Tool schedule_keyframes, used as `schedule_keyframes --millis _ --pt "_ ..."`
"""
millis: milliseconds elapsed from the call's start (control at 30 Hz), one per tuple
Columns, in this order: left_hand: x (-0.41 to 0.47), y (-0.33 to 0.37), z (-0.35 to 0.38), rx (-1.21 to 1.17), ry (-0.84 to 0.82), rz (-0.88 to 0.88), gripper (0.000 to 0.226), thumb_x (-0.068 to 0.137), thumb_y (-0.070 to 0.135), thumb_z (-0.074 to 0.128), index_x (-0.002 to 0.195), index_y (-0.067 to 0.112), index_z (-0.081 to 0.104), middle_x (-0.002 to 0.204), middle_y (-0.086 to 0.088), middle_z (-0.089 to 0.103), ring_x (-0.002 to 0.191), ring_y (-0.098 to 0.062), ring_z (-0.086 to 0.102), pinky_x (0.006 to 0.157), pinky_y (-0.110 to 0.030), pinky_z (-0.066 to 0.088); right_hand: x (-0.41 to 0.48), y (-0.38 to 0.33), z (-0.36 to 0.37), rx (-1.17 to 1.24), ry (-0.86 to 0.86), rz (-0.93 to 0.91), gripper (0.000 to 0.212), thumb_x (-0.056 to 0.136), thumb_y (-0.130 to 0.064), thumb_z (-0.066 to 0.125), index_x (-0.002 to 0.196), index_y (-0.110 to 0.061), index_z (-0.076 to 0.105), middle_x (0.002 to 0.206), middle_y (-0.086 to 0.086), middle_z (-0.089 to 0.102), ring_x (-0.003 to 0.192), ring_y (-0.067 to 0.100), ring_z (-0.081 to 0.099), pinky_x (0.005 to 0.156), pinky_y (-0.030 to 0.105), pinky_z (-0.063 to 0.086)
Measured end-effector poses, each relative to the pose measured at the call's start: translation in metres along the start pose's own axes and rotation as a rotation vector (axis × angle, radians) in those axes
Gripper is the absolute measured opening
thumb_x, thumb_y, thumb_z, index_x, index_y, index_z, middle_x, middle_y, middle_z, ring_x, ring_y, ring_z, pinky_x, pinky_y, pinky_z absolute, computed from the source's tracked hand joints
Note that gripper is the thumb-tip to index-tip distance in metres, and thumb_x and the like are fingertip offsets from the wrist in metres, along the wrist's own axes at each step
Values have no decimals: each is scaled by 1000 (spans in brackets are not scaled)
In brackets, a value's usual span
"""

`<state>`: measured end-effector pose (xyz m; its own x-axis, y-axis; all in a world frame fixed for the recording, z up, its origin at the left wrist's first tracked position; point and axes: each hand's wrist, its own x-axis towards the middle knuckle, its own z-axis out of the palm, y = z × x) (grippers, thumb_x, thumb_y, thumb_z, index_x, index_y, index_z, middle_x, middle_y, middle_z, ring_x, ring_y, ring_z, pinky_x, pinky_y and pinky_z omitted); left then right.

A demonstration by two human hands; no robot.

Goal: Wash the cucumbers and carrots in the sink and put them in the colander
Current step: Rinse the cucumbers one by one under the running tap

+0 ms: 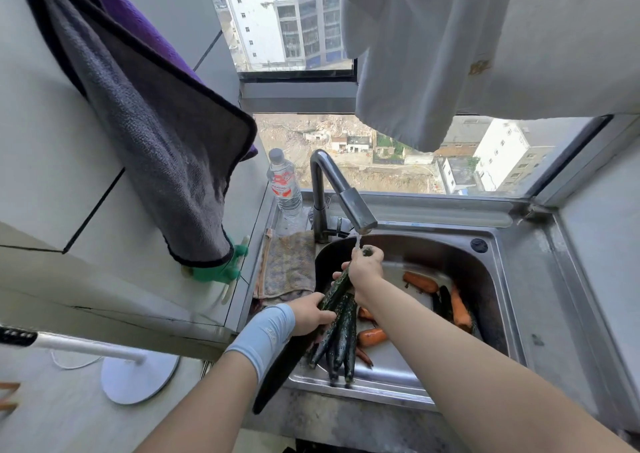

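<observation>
Cucumbers (343, 334) slant from lower centre up toward the tap (356, 210). Left hand (311, 317) grips the bundle, right hand (365, 267) clasps one's tip. Carrots (372, 336) lie in the sink (491, 279).

Daylit buildings (498, 154) are seen through a metal-framed window (298, 97). A dark grey microfibre towel (156, 133) is hung against the pale tiled wall (41, 106).
</observation>
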<state>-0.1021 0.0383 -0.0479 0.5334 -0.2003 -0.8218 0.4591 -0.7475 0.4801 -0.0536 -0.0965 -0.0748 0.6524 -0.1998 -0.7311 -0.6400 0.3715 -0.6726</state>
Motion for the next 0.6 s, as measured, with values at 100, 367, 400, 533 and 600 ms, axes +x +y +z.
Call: schedule_keyframes --millis 100,367,400,533,600 --pt "-8 -3 -4 -38 -89 -54 35 96 25 57 127 14 43 86 -5 64 64 -19 63 70 -37 58 0 2 -4 -11 17 45 32 106 -41 33 124 -16 40 78 16 57 46 29 63 48 31 52" --pt "-8 -31 -10 88 15 -99 60 90 38 59 142 20 36 129 -17 59 104 -36 64 94 -46 52 0 -5 -2 62 -51 172 33 106 -27 33 86 -7 50 104 17 68 70 31 66 66 40 53" --pt "-9 -32 -10 37 30 -74 53 92 36 58 138 18 40 114 -14 65 85 -29 65 83 -40 55 2 -6 -2 109 -76 187 36 108 -30 31 91 -7 52 110 15 68 74 30 66 67 42 53" --pt "-11 -25 -7 25 117 -19 41 96 46 50 125 16 45 84 0 59 55 -13 52 54 -25 43 8 -1 -1 431 -114 198 41 110 -35 22 125 -9 49 137 18 57 104 36 63 90 50 48" --pt "-7 -21 -3 -39 146 7 44 95 52 50 121 18 43 79 -2 60 52 -16 53 51 -25 44 6 3 -3 493 -230 210 45 108 -44 23 131 -11 42 137 19 56 110 36 60 98 52 45"
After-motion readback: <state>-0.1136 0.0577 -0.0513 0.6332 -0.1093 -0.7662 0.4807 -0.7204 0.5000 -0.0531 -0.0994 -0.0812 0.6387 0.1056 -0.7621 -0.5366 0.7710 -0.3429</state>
